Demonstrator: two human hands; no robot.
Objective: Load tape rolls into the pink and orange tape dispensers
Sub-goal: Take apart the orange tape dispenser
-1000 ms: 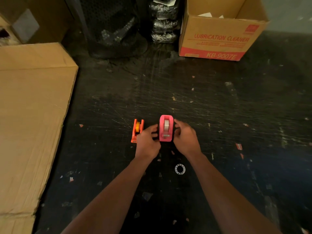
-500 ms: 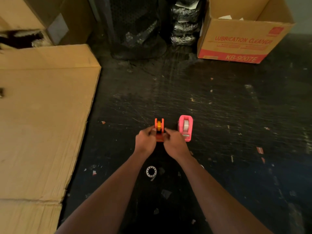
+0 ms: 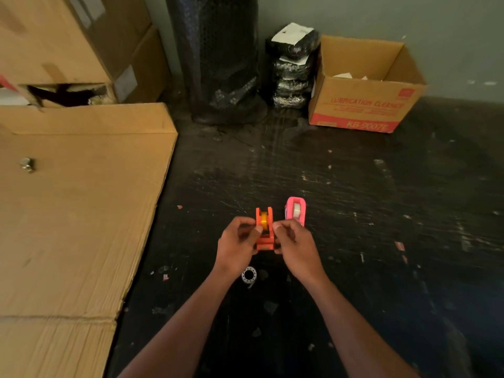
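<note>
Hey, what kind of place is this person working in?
Probably a storeroom or workshop corner: an open cardboard box printed "Lubrication Cleaner", flattened cardboard, black-wrapped bundles against the wall, and a scuffed dark floor littered with scraps.

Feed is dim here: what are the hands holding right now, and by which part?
Both hands, left hand and right hand, pinch the orange tape dispenser by its two side walls. The pink tape dispenser stands untouched.

We're looking into a storeroom or warehouse corner: stacked cardboard cartons (image 3: pixel 81 47) are sitting beside a scuffed black surface (image 3: pixel 381 214), an open lubrication cleaner box (image 3: pixel 362 105) and black wrapped bundles (image 3: pixel 294 69) lining the wall.
</note>
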